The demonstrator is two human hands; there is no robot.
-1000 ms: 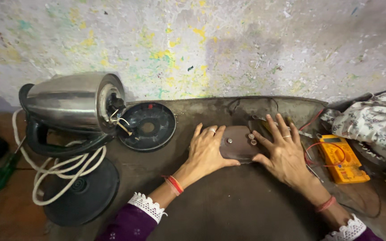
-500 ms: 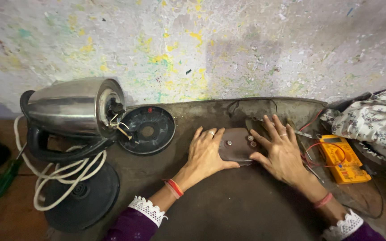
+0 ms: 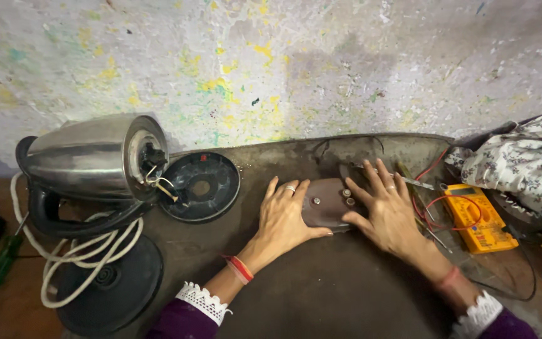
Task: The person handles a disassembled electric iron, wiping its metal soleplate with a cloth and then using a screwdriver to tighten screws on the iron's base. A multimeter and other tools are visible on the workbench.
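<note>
1. A small brown plate point(image 3: 326, 204) with metal studs was pinned flat on the dark mat point(image 3: 321, 295), at the middle of the view, between both hands.
2. The left hand point(image 3: 283, 216) lay spread and flat, its palm and thumb over the plate's 9 o'clock edge; nothing was gripped.
3. The right hand point(image 3: 387, 210) was likewise splayed, fingers wide, its thumb and index finger resting at the plate's 3 o'clock edge; nothing was held in it either.
4. As a judgement, the plate would be best steadied by even pressure from both sides, with the fingertips kept off the studs so that they stayed reachable.
5. The plate looked matt, rigid and rounded at its corners; the studs were small, bright and cylindrical.
6. At 9 o'clock from the hands a steel kettle point(image 3: 92, 160) lay on its side, smooth and mirror-like, loose wires hanging from its open bottom.
7. A black round cover point(image 3: 201, 186), dished and ribbed, leaned just beside the kettle.
8. A white cord point(image 3: 73, 260) coiled over a black disc base point(image 3: 114, 289) at 8 o'clock.
9. A yellow meter point(image 3: 478, 216) with red leads sat at 3 o'clock, near a floral cloth point(image 3: 525, 166).
10. The wall point(image 3: 271, 63) behind was rough, flaked and paint-speckled.
</note>
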